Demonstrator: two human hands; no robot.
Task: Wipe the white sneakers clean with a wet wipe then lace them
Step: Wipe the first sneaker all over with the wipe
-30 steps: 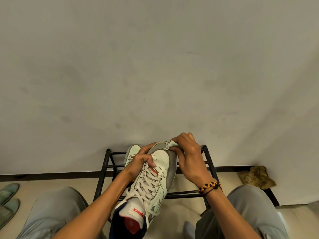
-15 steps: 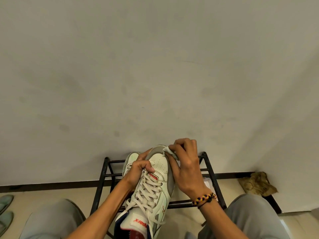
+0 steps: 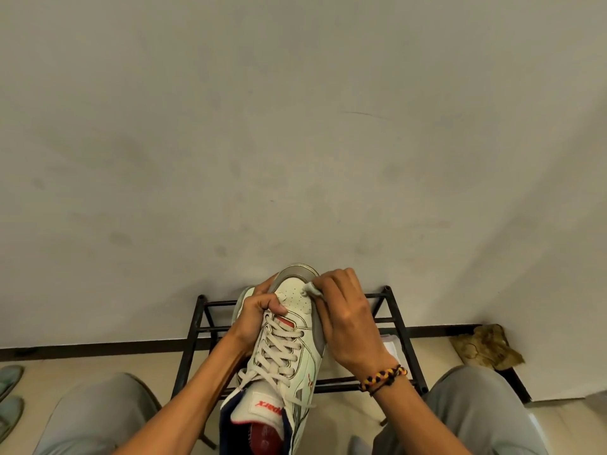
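Observation:
A laced white sneaker [image 3: 295,343] with a grey sole rim and a red-lettered tongue points away from me, held up between my knees. My left hand [image 3: 258,307] grips its left side near the toe, fingers curled over the upper. My right hand [image 3: 345,320] pinches a small white wet wipe [image 3: 312,289] and presses it on the right of the toe cap. A second white sneaker [image 3: 243,298] peeks out behind my left hand on the rack, mostly hidden.
A black metal shoe rack [image 3: 399,326] stands against the grey wall [image 3: 295,126] just beyond the shoe. A crumpled brown cloth [image 3: 486,348] lies on the floor at right. Greenish slippers [image 3: 10,389] sit at the far left. My grey-trousered knees flank the shoe.
My right hand has slid the wipe from the toe tip onto the right of the toe cap. The left hand keeps its grip on the shoe.

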